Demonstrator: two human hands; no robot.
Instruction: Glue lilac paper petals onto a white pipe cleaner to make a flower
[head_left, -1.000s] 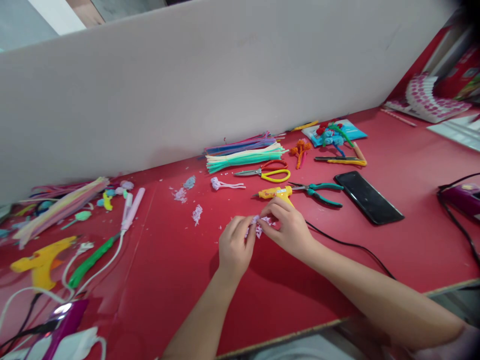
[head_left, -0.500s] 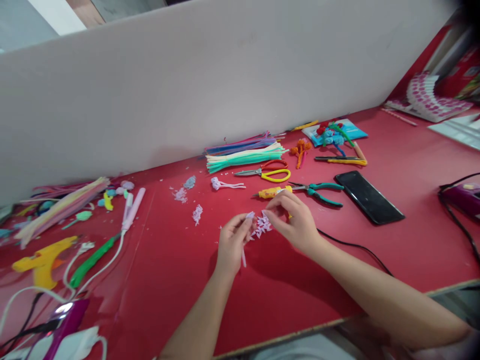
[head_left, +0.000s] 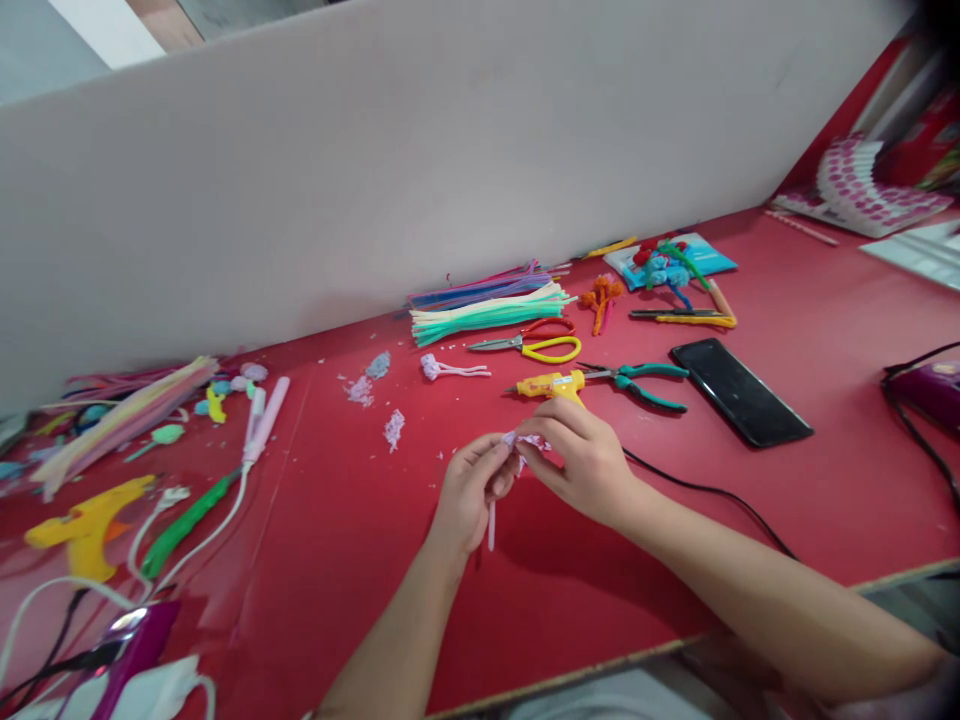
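Observation:
My left hand is closed around a lilac pipe-cleaner stem, whose lower end hangs below the fingers. At its top, a small lilac tip shows between thumb and forefinger. My right hand meets it from the right, thumb and forefinger pinched on a small lilac piece mostly covered by the fingertips. Behind the fingers lies a pile of lilac cut pieces, partly hidden. Just beyond my right hand rests a yellow glue gun.
Scissors, pliers and a phone lie beyond my hands. Bundled pipe cleaners sit by the white partition. On the left are another yellow glue gun, a pink straightener and a power strip with cords.
My right hand has moved left and slightly down, so its fingertips now meet the lilac piece in my left hand. The pile of cut pieces is more covered.

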